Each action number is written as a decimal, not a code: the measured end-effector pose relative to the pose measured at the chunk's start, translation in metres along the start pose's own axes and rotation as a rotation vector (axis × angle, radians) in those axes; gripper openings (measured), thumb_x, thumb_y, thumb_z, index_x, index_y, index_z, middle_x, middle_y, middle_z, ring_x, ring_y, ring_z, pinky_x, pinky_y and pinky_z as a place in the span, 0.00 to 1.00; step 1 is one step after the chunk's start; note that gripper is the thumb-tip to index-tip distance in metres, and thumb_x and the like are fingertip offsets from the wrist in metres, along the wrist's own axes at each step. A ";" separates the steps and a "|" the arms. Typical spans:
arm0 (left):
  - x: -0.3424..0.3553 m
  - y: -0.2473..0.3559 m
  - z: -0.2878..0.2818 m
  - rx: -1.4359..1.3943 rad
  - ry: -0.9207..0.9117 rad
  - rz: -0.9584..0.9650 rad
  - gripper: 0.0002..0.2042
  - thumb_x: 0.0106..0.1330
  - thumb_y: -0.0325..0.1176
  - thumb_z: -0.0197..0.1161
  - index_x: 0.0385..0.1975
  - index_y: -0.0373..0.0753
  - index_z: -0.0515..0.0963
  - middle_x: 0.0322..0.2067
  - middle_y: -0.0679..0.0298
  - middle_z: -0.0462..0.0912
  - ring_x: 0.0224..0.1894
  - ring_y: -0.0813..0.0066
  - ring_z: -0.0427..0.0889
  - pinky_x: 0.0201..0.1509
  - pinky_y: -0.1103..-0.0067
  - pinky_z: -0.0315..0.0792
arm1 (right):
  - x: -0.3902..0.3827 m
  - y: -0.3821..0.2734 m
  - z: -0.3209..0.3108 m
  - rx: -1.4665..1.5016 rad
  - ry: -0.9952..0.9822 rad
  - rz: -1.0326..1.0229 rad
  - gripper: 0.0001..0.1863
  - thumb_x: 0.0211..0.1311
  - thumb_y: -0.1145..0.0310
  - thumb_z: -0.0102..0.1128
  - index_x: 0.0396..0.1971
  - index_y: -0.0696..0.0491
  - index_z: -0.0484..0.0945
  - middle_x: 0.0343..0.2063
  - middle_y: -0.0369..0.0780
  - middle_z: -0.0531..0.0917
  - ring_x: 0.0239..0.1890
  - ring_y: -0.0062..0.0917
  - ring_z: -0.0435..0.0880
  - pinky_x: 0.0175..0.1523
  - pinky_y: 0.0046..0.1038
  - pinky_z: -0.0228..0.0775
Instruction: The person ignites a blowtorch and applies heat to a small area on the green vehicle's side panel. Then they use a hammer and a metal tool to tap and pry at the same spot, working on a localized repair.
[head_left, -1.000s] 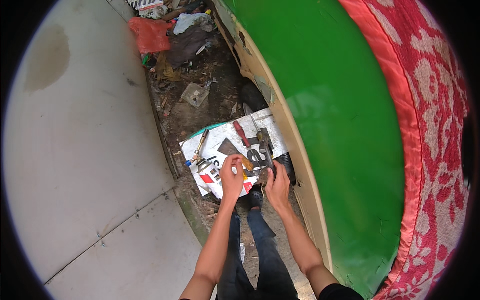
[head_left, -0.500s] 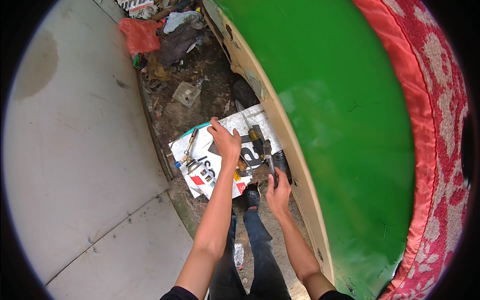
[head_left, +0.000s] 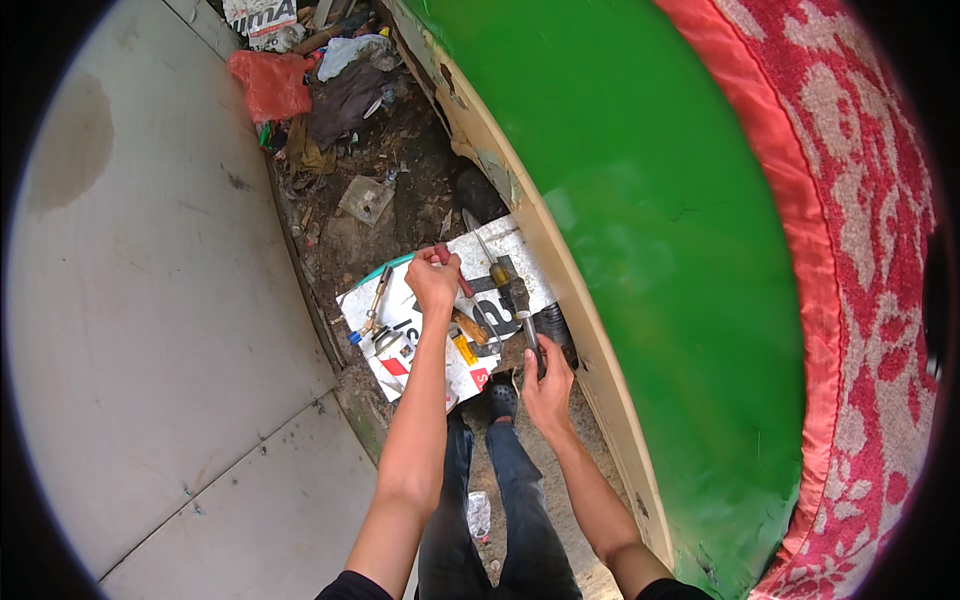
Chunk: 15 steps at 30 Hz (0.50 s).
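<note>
One apparent hammer (head_left: pixel 529 325), axis lengthwise, head away

"What have I got left?"
"I see a red-handled, slim-shafted tool (head_left: pixel 464 286), slanting, handle far, shaft pointing near and right."
"And right?"
"I see a dark, metal-headed hammer (head_left: pixel 530 328), head far, grip near."

Near the centre, the left hand (head_left: pixel 434 284) is covering part of a red-handled tool (head_left: pixel 464 287), its forearm (head_left: pixel 412 430) is hiding some of a canister (head_left: pixel 391 348), and, upper right, the edge is cutting off a patterned cloth (head_left: pixel 845 180).
</note>
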<state>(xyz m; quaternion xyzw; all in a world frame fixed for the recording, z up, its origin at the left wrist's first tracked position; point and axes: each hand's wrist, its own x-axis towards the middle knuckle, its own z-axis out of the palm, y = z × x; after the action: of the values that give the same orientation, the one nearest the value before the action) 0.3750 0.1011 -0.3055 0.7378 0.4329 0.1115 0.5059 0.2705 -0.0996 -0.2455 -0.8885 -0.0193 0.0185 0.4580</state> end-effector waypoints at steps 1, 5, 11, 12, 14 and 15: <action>0.000 0.001 -0.004 -0.016 0.014 0.074 0.12 0.55 0.27 0.75 0.35 0.27 0.82 0.29 0.58 0.85 0.26 0.73 0.84 0.38 0.75 0.76 | -0.001 -0.004 0.000 -0.004 0.013 -0.022 0.14 0.71 0.72 0.59 0.52 0.63 0.75 0.36 0.49 0.83 0.37 0.35 0.83 0.46 0.34 0.75; -0.023 0.020 -0.037 -0.458 -0.219 -0.081 0.15 0.59 0.31 0.74 0.44 0.32 0.84 0.37 0.63 0.85 0.38 0.76 0.84 0.42 0.78 0.78 | -0.012 -0.029 -0.017 0.020 0.015 0.034 0.14 0.71 0.72 0.59 0.52 0.62 0.76 0.38 0.50 0.83 0.38 0.37 0.84 0.46 0.35 0.75; -0.086 0.055 -0.129 -0.705 -0.375 0.112 0.12 0.64 0.22 0.70 0.45 0.37 0.77 0.46 0.63 0.82 0.51 0.75 0.81 0.58 0.76 0.73 | -0.057 -0.099 -0.066 0.074 -0.007 0.133 0.14 0.71 0.70 0.59 0.51 0.61 0.76 0.41 0.52 0.84 0.43 0.42 0.85 0.49 0.37 0.75; -0.098 0.061 -0.147 -0.741 -0.363 0.158 0.12 0.65 0.20 0.68 0.44 0.36 0.75 0.46 0.62 0.83 0.50 0.75 0.81 0.58 0.77 0.73 | -0.065 -0.114 -0.075 0.070 -0.014 0.139 0.14 0.71 0.70 0.58 0.51 0.61 0.76 0.40 0.52 0.84 0.43 0.41 0.85 0.49 0.37 0.75; -0.129 0.081 -0.186 -0.834 -0.393 0.155 0.12 0.66 0.19 0.67 0.43 0.39 0.71 0.46 0.60 0.83 0.52 0.73 0.81 0.60 0.75 0.72 | -0.086 -0.135 -0.097 0.057 -0.016 0.153 0.14 0.71 0.70 0.58 0.51 0.61 0.76 0.40 0.52 0.84 0.42 0.41 0.85 0.49 0.37 0.75; -0.145 0.084 -0.205 -0.824 -0.439 0.187 0.12 0.71 0.27 0.65 0.46 0.41 0.66 0.51 0.52 0.83 0.52 0.67 0.80 0.63 0.71 0.71 | -0.094 -0.151 -0.110 0.041 -0.010 0.115 0.13 0.71 0.69 0.57 0.50 0.60 0.76 0.38 0.51 0.84 0.42 0.40 0.85 0.48 0.37 0.75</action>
<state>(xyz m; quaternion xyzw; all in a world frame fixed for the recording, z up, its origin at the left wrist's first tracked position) 0.2089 0.1160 -0.0998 0.5179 0.1670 0.1604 0.8235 0.1793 -0.1064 -0.0566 -0.8785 0.0301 0.0496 0.4743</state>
